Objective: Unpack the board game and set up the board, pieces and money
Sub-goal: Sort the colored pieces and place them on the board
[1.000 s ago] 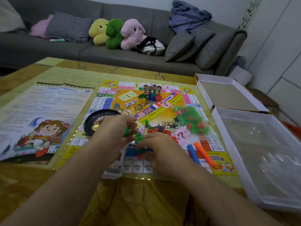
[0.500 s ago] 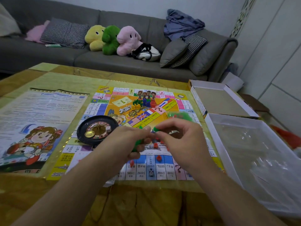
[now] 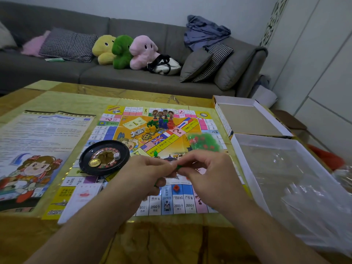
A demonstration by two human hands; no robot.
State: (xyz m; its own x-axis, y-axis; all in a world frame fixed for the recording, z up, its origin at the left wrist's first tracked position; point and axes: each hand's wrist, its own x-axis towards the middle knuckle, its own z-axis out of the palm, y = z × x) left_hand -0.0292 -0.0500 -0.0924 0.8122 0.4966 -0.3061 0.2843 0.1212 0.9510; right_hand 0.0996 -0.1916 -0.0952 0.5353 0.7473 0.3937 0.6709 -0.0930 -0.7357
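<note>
The colourful game board [image 3: 133, 128] lies flat on the table. My left hand [image 3: 144, 176] and my right hand [image 3: 207, 172] meet just above its near half, fingertips together, pinching a small green game piece [image 3: 178, 167]. More green shows under my left palm. A red house piece [image 3: 176, 187] sits on the bottom row. A clear bag of green and red pieces [image 3: 203, 141] lies on the right of the board. A black roulette wheel [image 3: 103, 157] with a white die rests on the left. Small pawns [image 3: 162, 123] stand near the centre.
The rules sheet [image 3: 38, 141] lies left of the board. White cards [image 3: 83, 195] sit on the near left corner. The box lid [image 3: 245, 119] and the white box base with clear plastic [image 3: 285, 180] stand at the right. A grey sofa [image 3: 57, 73] with cushions and plush toys runs behind the table.
My right hand rose from the board's near edge to meet my left hand above the board. The camera tilted so the board sits lower in view; the blue and orange sticks are no longer visible.
</note>
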